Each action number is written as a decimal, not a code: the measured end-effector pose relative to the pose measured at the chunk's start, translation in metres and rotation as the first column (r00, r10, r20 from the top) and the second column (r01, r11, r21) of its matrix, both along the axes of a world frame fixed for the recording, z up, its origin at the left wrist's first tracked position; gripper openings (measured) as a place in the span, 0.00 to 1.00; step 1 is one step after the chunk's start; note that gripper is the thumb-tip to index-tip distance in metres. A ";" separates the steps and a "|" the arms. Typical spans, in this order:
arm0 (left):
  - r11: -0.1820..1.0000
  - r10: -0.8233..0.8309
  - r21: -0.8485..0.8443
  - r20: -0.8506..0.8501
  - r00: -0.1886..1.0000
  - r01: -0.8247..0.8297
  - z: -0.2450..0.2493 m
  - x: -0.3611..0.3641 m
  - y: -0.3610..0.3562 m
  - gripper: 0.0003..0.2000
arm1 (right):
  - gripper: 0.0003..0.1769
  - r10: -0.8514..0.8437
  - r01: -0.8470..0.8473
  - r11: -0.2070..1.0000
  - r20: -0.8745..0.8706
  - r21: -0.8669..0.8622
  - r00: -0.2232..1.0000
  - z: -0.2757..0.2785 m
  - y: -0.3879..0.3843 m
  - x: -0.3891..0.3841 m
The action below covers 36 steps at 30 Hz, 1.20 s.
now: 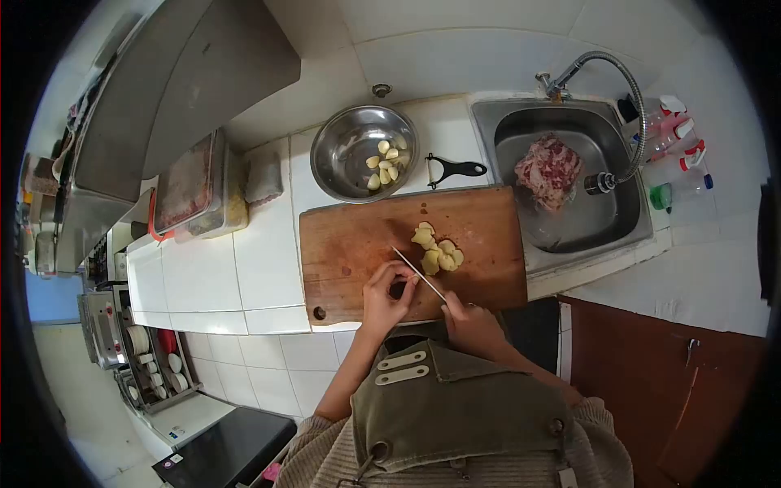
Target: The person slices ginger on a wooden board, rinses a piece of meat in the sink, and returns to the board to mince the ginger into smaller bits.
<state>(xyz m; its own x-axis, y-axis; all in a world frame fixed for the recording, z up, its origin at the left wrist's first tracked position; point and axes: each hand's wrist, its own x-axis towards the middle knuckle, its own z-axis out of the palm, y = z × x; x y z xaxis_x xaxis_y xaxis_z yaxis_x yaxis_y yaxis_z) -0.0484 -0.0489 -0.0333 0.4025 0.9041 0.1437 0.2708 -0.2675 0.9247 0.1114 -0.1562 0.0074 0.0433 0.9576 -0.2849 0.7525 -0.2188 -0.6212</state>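
Observation:
My right hand [473, 328] grips a knife [421, 273], its thin blade slanting up and left over the near part of the wooden cutting board [358, 236]. Close against the blade, my left hand [387, 294] has its thumb and fingers pinched together; whatever is between them is mostly hidden and too small to name. Just beyond the knife lie pale yellow slices [440, 254], likely ginger, in a loose pile on the board. Behind the board, a steel bowl [332, 154] holds several peeled garlic cloves [384, 167].
A black peeler [460, 168] lies behind the board. To the right, raw meat [550, 171] sits in the steel sink [626, 213] beneath a flexible faucet [639, 98]. Spray bottles [679, 142] stand beyond it. Left are a plastic container [232, 195] and a low-hanging range hood [220, 73].

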 end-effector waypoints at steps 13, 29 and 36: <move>0.998 0.022 0.056 -0.005 1.000 -0.022 0.000 0.003 0.000 0.04 | 0.09 -0.025 0.026 0.998 -0.031 0.054 0.999 -0.011 0.020 -0.010; 0.989 0.039 0.144 -0.044 0.998 -0.032 -0.002 0.001 -0.001 0.05 | 0.09 -0.063 0.080 0.974 -0.087 0.211 0.994 -0.013 0.007 0.004; 0.998 0.021 0.063 -0.024 0.999 -0.019 -0.004 0.000 0.000 0.06 | 0.11 -0.006 0.011 0.998 -0.064 0.066 0.998 0.005 -0.006 0.007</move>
